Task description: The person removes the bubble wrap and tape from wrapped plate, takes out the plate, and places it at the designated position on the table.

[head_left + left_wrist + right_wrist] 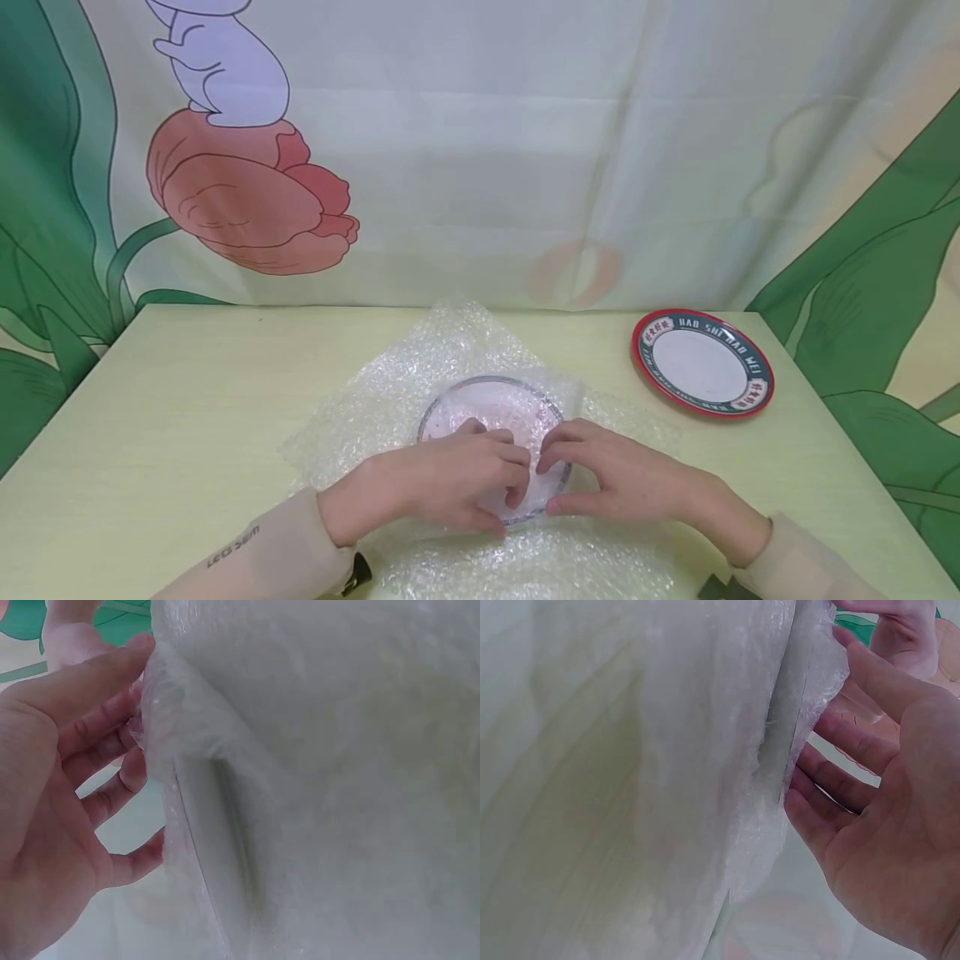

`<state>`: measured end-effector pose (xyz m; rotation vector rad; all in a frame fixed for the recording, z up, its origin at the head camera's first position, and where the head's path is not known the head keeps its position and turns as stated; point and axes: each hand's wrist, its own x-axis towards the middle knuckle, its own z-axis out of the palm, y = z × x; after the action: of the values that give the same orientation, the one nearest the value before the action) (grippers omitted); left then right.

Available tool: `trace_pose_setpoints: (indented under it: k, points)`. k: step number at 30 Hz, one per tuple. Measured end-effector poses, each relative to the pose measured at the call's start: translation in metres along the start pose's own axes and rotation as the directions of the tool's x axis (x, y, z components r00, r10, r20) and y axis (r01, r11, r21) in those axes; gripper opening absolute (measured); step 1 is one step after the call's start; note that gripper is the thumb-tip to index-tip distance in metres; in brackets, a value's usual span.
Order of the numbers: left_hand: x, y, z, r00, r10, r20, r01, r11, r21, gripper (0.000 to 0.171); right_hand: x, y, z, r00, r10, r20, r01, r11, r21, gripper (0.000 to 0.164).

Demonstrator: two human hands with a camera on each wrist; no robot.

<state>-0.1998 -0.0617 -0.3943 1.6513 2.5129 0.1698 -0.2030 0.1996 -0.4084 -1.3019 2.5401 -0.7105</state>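
Note:
A round white plate (452, 410) with a grey-blue patterned rim lies on a spread sheet of bubble wrap (405, 367), and a clear layer of the wrap covers at least part of it. My left hand (472, 475) is over the plate's middle, fingers bent, with a crinkled bit of wrap at its fingertips. Facing it, my right hand (615, 471) rests its spread, slightly bent fingers on the wrap at the plate's right side. The plate's edge (214, 847) shows through the wrap in the left wrist view. The hands hide the plate's near part.
A second plate (703, 363), with a red edge and a dark green lettered band, lies at the table's back right. The pale table (187, 400) ends at a printed cloth backdrop (450, 183). The wrap reaches the table's back edge.

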Motion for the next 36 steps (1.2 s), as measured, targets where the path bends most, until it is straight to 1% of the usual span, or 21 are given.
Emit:
trace_pose_setpoints:
  k: [11, 13, 18, 23, 26, 31, 36]
  points:
    - [-0.002, 0.004, 0.001, 1.000, 0.003, -0.005, -0.003, 1.000, 0.023, 0.024, 0.001, -0.002, -0.001, 0.999, 0.034, 0.020, -0.034, 0.999, 0.014, 0.033]
    - [-0.003, 0.005, 0.001, 1.000, 0.012, -0.011, -0.012, 1.000, 0.010, 0.023, 0.002, -0.003, 0.000, 1.000, 0.025, 0.017, -0.025, 1.000, 0.011, 0.032]
    - [-0.006, 0.008, 0.004, 0.998, 0.050, -0.041, -0.051, 0.998, -0.030, 0.021, 0.002, -0.003, 0.000, 1.000, -0.001, -0.004, 0.001, 1.000, -0.006, 0.028]
    - [-0.008, 0.006, 0.004, 0.995, 0.055, -0.080, -0.057, 0.998, -0.030, 0.020, 0.001, -0.002, 0.000, 1.000, 0.015, -0.004, -0.015, 1.000, 0.005, 0.027]
    - [-0.009, 0.002, 0.002, 0.987, 0.083, -0.138, -0.094, 0.993, -0.073, 0.018, 0.001, -0.002, 0.000, 1.000, 0.024, 0.000, -0.024, 1.000, 0.015, 0.028]
    - [-0.009, -0.006, 0.000, 0.962, 0.134, -0.240, -0.168, 0.977, -0.128, 0.016, 0.000, -0.001, 0.001, 1.000, 0.017, -0.007, -0.017, 1.000, 0.009, 0.029]
    - [-0.009, -0.009, -0.001, 0.948, 0.136, -0.289, -0.180, 0.975, -0.131, 0.018, 0.000, -0.002, 0.000, 1.000, 0.026, -0.005, -0.026, 1.000, 0.011, 0.029]
